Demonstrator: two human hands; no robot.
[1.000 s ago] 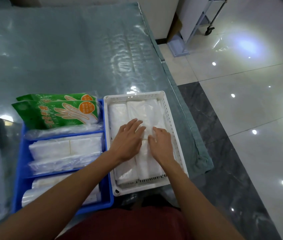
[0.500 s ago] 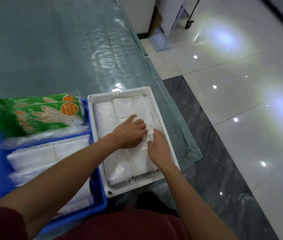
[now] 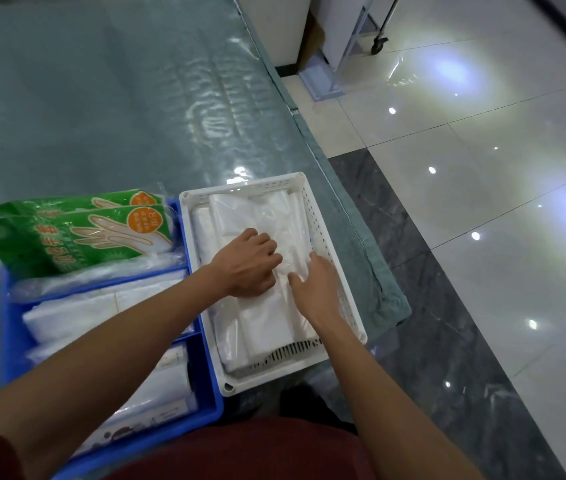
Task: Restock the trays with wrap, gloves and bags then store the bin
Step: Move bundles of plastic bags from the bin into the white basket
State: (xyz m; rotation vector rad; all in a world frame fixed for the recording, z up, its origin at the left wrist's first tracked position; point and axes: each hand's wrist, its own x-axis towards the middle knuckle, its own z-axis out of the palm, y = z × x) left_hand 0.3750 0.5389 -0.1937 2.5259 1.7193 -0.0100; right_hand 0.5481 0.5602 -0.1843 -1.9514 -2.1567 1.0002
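A white slotted tray (image 3: 323, 237) sits near the table's right edge, filled with stacks of white plastic bags (image 3: 267, 320). My left hand (image 3: 248, 263) is curled into the bags at the tray's middle, pinching the plastic. My right hand (image 3: 314, 289) lies flat beside it, fingers pressing the same stack against the tray's right wall. To the left, touching the tray, stands a blue divided bin (image 3: 14, 341). It holds two green glove packets (image 3: 66, 237) at the far end and white packs (image 3: 77, 313) in the nearer sections.
The table (image 3: 101, 98) is covered with a shiny teal plastic sheet. Its right edge drops to a glossy tiled floor (image 3: 482, 202). A wheeled metal rack (image 3: 375, 43) and a white cabinet stand beyond the far corner.
My left hand went from lying flat on the bags to curled and gripping them. My right hand slid slightly toward the tray's right wall. The view shifted a little.
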